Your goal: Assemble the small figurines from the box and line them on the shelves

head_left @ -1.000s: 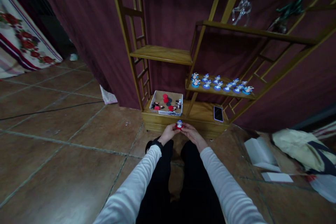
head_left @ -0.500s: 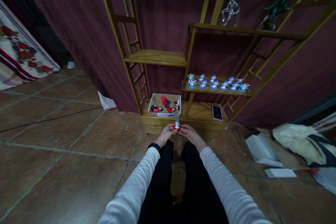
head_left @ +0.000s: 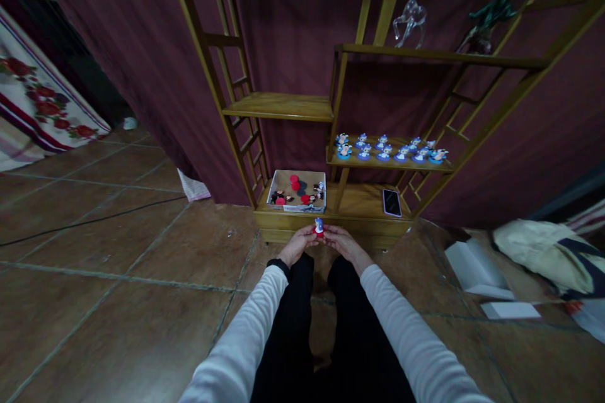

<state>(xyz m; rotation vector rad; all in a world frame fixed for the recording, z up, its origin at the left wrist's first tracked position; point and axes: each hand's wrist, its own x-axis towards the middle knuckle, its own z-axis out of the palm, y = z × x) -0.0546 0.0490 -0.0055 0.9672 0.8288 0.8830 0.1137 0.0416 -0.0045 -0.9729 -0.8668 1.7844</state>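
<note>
Between both hands I hold a small figurine [head_left: 319,225], blue and white on a red round base, upright. My left hand [head_left: 299,244] pinches the base from the left, and my right hand [head_left: 344,242] grips it from the right. Just beyond my hands an open cardboard box [head_left: 309,177] stands on the bottom shelf. Inside it lie several red bases [head_left: 295,182] and small dark-haired figures [head_left: 317,187]. Several similar blue-and-white figurines [head_left: 384,152] stand in rows on the shelf up to the right, mostly on blue and purple bases.
The wooden shelf unit [head_left: 283,105] stands before a dark red curtain. A phone [head_left: 392,203] lies on its bottom board. A glass deer [head_left: 413,16] and a green ornament [head_left: 486,25] stand higher up. White boxes [head_left: 477,269] and a bag [head_left: 534,252] lie right; a cable [head_left: 89,220] crosses the floor left.
The figurine has turned slightly between my fingers. Both hands stay in nearly the same place, and the view has shifted a little.
</note>
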